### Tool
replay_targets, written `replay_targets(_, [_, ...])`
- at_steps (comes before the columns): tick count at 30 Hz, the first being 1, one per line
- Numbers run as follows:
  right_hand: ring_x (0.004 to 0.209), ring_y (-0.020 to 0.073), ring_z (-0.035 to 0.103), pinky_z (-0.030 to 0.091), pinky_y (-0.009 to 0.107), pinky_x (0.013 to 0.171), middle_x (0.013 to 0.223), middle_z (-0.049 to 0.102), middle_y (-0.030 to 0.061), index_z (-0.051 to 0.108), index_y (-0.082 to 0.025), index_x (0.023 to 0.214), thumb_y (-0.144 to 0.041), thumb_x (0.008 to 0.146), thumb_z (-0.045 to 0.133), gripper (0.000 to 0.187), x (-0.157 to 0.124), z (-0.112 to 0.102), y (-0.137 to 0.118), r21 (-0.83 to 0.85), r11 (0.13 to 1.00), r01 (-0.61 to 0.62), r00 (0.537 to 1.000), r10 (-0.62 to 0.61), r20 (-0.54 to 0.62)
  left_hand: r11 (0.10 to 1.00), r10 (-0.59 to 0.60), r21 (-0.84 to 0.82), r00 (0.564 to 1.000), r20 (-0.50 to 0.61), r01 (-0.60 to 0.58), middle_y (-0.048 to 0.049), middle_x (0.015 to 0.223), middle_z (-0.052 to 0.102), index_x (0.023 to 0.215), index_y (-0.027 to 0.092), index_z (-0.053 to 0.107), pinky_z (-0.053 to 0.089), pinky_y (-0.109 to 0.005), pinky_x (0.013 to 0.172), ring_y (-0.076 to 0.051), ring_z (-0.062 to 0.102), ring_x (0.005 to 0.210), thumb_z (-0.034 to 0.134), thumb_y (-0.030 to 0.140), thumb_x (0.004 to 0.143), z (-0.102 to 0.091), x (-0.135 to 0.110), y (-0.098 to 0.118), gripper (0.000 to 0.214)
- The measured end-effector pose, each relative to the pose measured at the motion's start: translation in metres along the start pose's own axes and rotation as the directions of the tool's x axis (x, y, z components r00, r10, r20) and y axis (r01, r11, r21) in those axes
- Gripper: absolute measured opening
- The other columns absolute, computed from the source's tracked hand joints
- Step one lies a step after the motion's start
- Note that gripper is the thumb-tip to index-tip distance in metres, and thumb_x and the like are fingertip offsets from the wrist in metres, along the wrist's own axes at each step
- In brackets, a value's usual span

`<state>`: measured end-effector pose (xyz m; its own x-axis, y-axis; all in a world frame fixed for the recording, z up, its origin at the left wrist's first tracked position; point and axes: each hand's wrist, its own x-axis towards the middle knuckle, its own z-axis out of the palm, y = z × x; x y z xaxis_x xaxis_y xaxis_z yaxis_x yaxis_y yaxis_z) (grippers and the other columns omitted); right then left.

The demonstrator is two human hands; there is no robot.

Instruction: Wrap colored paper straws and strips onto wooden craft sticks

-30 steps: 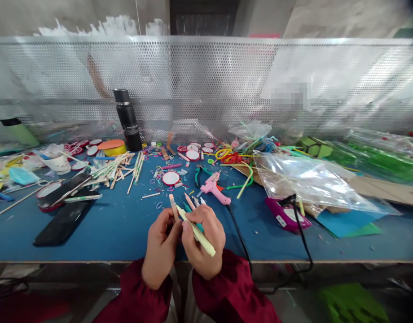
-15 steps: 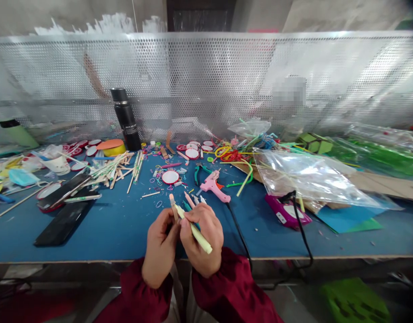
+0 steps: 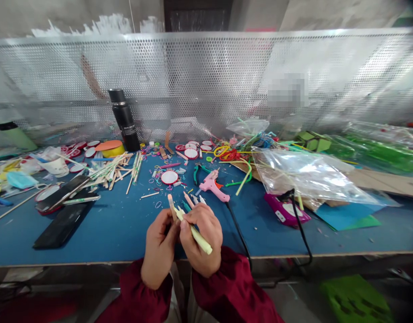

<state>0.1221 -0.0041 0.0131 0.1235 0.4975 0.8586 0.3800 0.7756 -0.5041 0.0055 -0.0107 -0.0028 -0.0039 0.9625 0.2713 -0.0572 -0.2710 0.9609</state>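
Note:
My left hand [image 3: 161,244] pinches a flat wooden craft stick [image 3: 171,204], its pinkish upper end pointing away from me. Between the fingers of my right hand [image 3: 204,237] is a pale yellow marker [image 3: 200,239], slanted so its tip meets or nearly meets the stick; I cannot tell which. Just past my right knuckles lie several more markers, among them a peach marker [image 3: 188,200], partly covered by the hand. A pink hot glue gun [image 3: 213,186] rests beyond them, beside green-handled pliers [image 3: 195,175]. A round white disc with a red rim [image 3: 169,177] lies ahead of my hands.
Loose wooden sticks [image 3: 117,172] and a black phone-like slab [image 3: 63,226] are on the left of the blue table [image 3: 119,233]. A black bottle [image 3: 125,121] stands near the perforated metal screen [image 3: 199,80]. To the right are a plastic bag [image 3: 304,172], a purple device [image 3: 285,211] and a black cable [image 3: 238,233].
The view has shifted very slightly. Both hands keep the same grip on the stick and marker, with almost no visible movement.

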Motion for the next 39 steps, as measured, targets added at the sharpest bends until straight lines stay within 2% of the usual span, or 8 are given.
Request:
replay_targets(8, [0.071, 0.0174, 0.059, 0.050, 0.036, 0.070, 0.073, 0.063, 0.0010, 0.057, -0.022, 0.085, -0.009, 0.087, 0.058, 0.013, -0.0001, -0.0002, -0.0012, 0.005, 1.000, -0.006, 1.000, 0.006, 0.016, 1.000, -0.003, -0.004, 1.000, -0.007, 0.003, -0.0021, 0.091, 0.071, 0.093, 0.018, 0.067, 0.048, -0.025, 0.072, -0.015, 0.060, 0.076, 0.064, 0.039, 0.095, 0.0011, -0.0002, 0.0026, 0.021])
replay_targets(13, [0.072, 0.0176, 0.059, 0.052, 0.038, 0.074, 0.074, 0.063, 0.0011, 0.058, -0.023, 0.087, -0.009, 0.087, 0.058, 0.013, -0.0015, 0.0008, -0.0004, 0.017, 1.000, 0.005, 1.000, -0.005, 0.005, 1.000, 0.004, -0.009, 1.000, -0.003, -0.004, -0.0011, 0.086, 0.070, 0.089, 0.018, 0.066, 0.047, -0.024, 0.071, -0.015, 0.058, 0.075, 0.064, 0.037, 0.095, 0.0013, -0.0020, 0.0022, 0.020])
replay_targets(23, [0.071, 0.0178, 0.059, 0.052, 0.038, 0.073, 0.073, 0.063, 0.0011, 0.058, -0.022, 0.088, -0.009, 0.087, 0.058, 0.013, -0.0028, 0.0016, 0.0002, -0.001, 1.000, 0.010, 1.000, -0.010, 0.020, 1.000, -0.001, 0.002, 1.000, -0.009, 0.001, -0.0008, 0.083, 0.069, 0.090, 0.018, 0.066, 0.048, -0.025, 0.071, -0.015, 0.060, 0.075, 0.065, 0.037, 0.094, 0.0003, -0.0010, 0.0015, 0.020])
replay_targets(26, [0.072, 0.0180, 0.059, 0.051, 0.037, 0.071, 0.073, 0.062, 0.0017, 0.058, -0.022, 0.087, -0.010, 0.087, 0.057, 0.013, -0.0028, 0.0013, 0.0003, -0.019, 1.000, -0.017, 1.000, 0.017, 0.004, 1.000, 0.006, 0.030, 1.000, -0.012, -0.006, -0.0014, 0.086, 0.069, 0.093, 0.018, 0.067, 0.048, -0.025, 0.072, -0.015, 0.060, 0.076, 0.063, 0.037, 0.096, 0.0004, -0.0019, 0.0025, 0.019])
replay_targets(32, [0.071, 0.0176, 0.060, 0.053, 0.038, 0.073, 0.074, 0.063, 0.0011, 0.058, -0.023, 0.089, -0.007, 0.084, 0.059, 0.017, -0.0034, 0.0016, -0.0016, 0.014, 0.999, 0.035, 0.999, -0.035, -0.037, 1.000, 0.008, 0.016, 1.000, -0.011, -0.008, -0.0007, 0.083, 0.068, 0.090, 0.018, 0.065, 0.048, -0.024, 0.072, -0.015, 0.059, 0.075, 0.063, 0.037, 0.096, 0.0007, -0.0032, 0.0036, 0.020])
replay_targets(36, [0.070, 0.0180, 0.061, 0.053, 0.038, 0.073, 0.075, 0.066, 0.0011, 0.058, -0.023, 0.089, -0.008, 0.085, 0.058, 0.016, -0.0024, 0.0027, -0.0017, 0.028, 0.998, 0.051, 0.999, -0.051, 0.011, 1.000, 0.004, -0.014, 1.000, -0.023, -0.004, -0.0001, 0.079, 0.065, 0.088, 0.018, 0.065, 0.047, -0.024, 0.070, -0.015, 0.057, 0.073, 0.065, 0.038, 0.094, 0.0005, -0.0030, 0.0023, 0.021])
replay_targets(39, [0.069, 0.0181, 0.059, 0.051, 0.038, 0.073, 0.071, 0.062, 0.0004, 0.057, -0.023, 0.087, -0.009, 0.086, 0.059, 0.014, -0.0017, 0.0025, -0.0006, 0.004, 1.000, 0.026, 1.000, -0.026, 0.015, 1.000, -0.001, 0.002, 1.000, -0.020, 0.001, -0.0004, 0.081, 0.066, 0.088, 0.018, 0.065, 0.048, -0.025, 0.072, -0.016, 0.059, 0.075, 0.065, 0.037, 0.094, -0.0005, -0.0023, 0.0014, 0.020])
